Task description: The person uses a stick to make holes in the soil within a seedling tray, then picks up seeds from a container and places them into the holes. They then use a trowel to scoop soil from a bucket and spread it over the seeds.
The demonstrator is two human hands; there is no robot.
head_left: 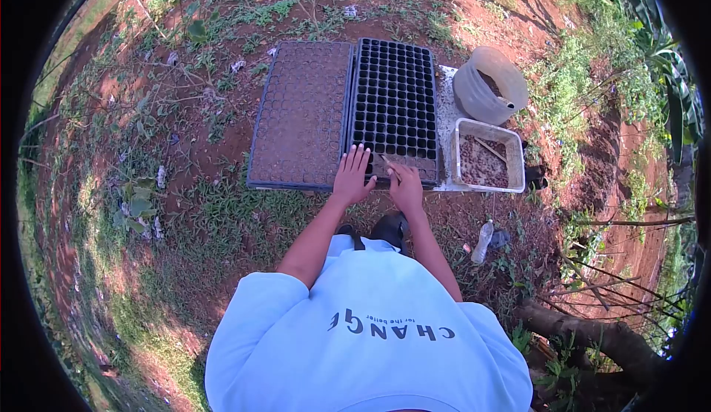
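Note:
My left hand [354,175] lies flat with its fingers spread over the near left corner of a black seedling tray [394,93]. Most of this tray shows dark, hollow cells, while soil [415,164] covers its near rows. Over that soil, my right hand [405,188] is closed around a thin stick [387,161], its tip pointing away from me. A second seedling tray [300,115], covered in brown soil with the cell outlines showing through, sits directly to the left. What lies under my left palm is hidden.
At the right, a cut-open whitish plastic container [485,90] stands behind a white tub [487,181] holding reddish-brown bits and a stick [490,150]. A speckled white board [447,108] lies beside the trays. A clear bottle [483,243] rests on the ground; a thick branch [592,336] lies lower right.

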